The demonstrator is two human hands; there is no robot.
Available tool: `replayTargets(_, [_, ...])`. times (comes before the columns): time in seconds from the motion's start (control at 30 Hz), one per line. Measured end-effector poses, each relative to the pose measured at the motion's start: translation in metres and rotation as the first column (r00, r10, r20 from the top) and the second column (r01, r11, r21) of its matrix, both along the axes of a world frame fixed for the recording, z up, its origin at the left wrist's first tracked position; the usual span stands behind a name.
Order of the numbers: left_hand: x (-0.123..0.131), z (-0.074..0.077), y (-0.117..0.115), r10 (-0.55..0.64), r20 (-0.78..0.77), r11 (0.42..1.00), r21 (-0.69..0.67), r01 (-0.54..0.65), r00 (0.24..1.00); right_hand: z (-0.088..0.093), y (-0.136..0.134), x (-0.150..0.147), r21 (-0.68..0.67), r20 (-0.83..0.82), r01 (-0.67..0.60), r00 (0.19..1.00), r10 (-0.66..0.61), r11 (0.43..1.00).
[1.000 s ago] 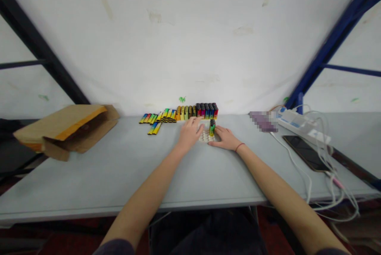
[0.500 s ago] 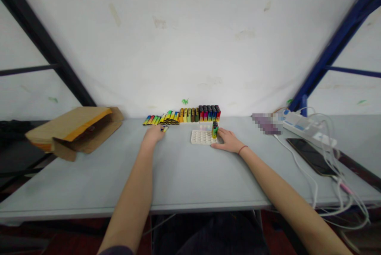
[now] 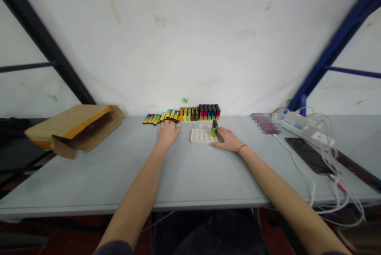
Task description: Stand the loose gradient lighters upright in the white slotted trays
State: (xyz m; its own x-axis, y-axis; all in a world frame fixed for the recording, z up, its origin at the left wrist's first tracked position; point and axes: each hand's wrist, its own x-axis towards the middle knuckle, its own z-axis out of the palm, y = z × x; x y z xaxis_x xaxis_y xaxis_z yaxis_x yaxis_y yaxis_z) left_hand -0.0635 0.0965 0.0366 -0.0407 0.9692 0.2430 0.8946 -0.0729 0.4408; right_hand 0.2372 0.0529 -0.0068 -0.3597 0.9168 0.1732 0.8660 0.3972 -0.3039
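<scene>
A white tray (image 3: 200, 136) with rows of round holes lies on the table, and a few green and yellow lighters (image 3: 214, 129) with black tops stand upright at its right end. My right hand (image 3: 228, 140) is curved around that end, thumb at the near corner and fingers beside the standing lighters. My left hand (image 3: 168, 133) is at the front of a pile of lying lighters (image 3: 153, 119), fingers bent. A small, partly hidden lighter (image 3: 178, 125) shows at its thumb side; most of it is covered by the hand.
Behind the tray, yellow and brown lighters (image 3: 189, 114) and black-topped lighters (image 3: 209, 112) stand in blocks near the wall. An open cardboard box (image 3: 70, 128) is at left. At right lie a phone (image 3: 309, 155), a power strip (image 3: 306, 127) and loose white cables (image 3: 293, 158).
My left hand has moved right along the front of the pile, closer to the tray. My right hand, the tray and its lighters have stayed put.
</scene>
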Motion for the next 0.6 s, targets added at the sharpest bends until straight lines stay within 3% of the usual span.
replayTargets(0.07, [0.006,0.003,0.003,-0.074,0.295,0.997,0.040,0.065,0.953,0.000,0.000,0.000,0.000,-0.001,0.002,1.000,-0.002,1.000])
replayTargets(0.1, [0.011,0.003,0.004,-0.118,0.441,0.993,0.055,0.104,0.890,0.001,0.000,0.000,0.000,-0.001,0.002,1.000,-0.002,1.000])
replayTargets(0.17, [0.022,0.005,0.003,-0.183,0.678,0.980,0.065,0.190,0.712,0.001,-0.001,-0.001,0.001,-0.001,0.004,1.000,-0.004,1.000])
replayTargets(0.23, [0.033,0.005,-0.001,-0.190,0.821,0.961,0.045,0.271,0.539,0.002,-0.001,-0.002,0.000,0.003,0.008,1.000,-0.008,1.000])
replayTargets(0.3, [0.043,0.006,-0.006,-0.165,0.894,0.946,0.024,0.322,0.417,0.004,-0.002,-0.002,-0.005,0.010,0.011,1.000,-0.011,1.000])
replayTargets(0.4, [0.050,0.009,-0.013,-0.117,0.943,0.928,-0.008,0.372,0.312,0.005,-0.003,-0.003,-0.011,0.020,0.015,1.000,-0.015,1.000])
replayTargets(0.6, [0.060,0.012,-0.023,-0.099,0.975,0.920,0.013,0.392,0.200,0.005,-0.003,-0.003,-0.014,0.020,0.011,1.000,-0.010,1.000])
